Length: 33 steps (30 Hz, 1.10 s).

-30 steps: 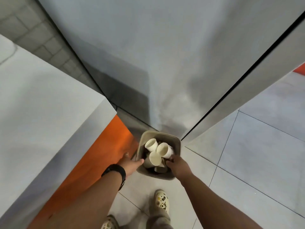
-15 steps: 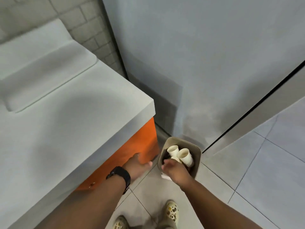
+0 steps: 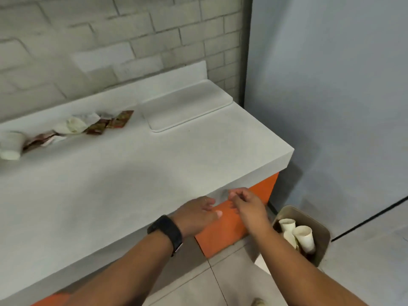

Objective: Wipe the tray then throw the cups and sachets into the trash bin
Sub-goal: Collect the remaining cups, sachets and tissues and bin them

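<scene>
A beige trash bin (image 3: pixel 322 229) stands on the floor at the counter's right end, with white paper cups (image 3: pixel 303 236) lying inside it. A grey tray (image 3: pixel 187 108) rests bare at the back right of the counter. Further left lie brown sachets (image 3: pixel 110 123), crumpled white tissue (image 3: pixel 74 125) and a tipped white cup (image 3: pixel 11 145). My left hand (image 3: pixel 196 214), with a black watch on the wrist, and my right hand (image 3: pixel 246 203) hover side by side at the counter's front edge. Both are empty with the fingers apart.
The grey counter (image 3: pixel 110 184) has an orange front (image 3: pixel 223 230). A grey brick wall (image 3: pixel 110 40) rises behind it and a pale blue panel (image 3: pixel 331 107) stands to the right. Grey floor tiles (image 3: pixel 198 283) lie below.
Both hands have left the trash bin and risen to the counter's front edge. My view has swung up and left, which brings the counter top, tray and sachets into sight.
</scene>
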Motion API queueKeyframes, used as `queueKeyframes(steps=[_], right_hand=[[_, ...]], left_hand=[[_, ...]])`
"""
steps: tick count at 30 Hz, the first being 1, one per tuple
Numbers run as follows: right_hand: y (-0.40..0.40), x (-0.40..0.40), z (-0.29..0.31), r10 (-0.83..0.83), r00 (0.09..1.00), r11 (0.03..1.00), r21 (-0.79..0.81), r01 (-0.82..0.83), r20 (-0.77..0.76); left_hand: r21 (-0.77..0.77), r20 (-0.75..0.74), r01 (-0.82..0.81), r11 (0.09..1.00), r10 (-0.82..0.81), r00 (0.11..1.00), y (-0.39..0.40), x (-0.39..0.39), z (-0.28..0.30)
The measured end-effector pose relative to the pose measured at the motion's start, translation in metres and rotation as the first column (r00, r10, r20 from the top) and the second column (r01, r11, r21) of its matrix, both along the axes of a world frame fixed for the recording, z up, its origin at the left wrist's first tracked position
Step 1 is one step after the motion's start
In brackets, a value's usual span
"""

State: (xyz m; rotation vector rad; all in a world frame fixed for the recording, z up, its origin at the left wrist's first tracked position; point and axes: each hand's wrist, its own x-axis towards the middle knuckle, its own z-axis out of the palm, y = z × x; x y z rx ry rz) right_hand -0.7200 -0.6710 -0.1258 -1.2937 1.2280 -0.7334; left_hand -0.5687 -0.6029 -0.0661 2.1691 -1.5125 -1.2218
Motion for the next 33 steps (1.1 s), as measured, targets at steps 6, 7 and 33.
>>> queueKeyframes(steps=[6,7,33], right_hand=[[0.048,0.096,0.033,0.123,0.988,0.990,-0.077,-0.116,0.096],[0.054,0.108,0.035,0.144,0.984,0.988,-0.078,-0.136,0.105],[0.060,0.376,0.056,0.590,0.806,0.787,-0.190,-0.587,-0.046]], left_hand=[[-0.151,0.016,-0.215,0.965,0.219,0.975,0.066,0.086,0.020],[-0.165,0.018,-0.244,0.956,0.250,0.968,0.075,0.097,0.022],[-0.303,-0.099,-0.758,0.578,0.772,0.628,0.169,0.328,0.023]])
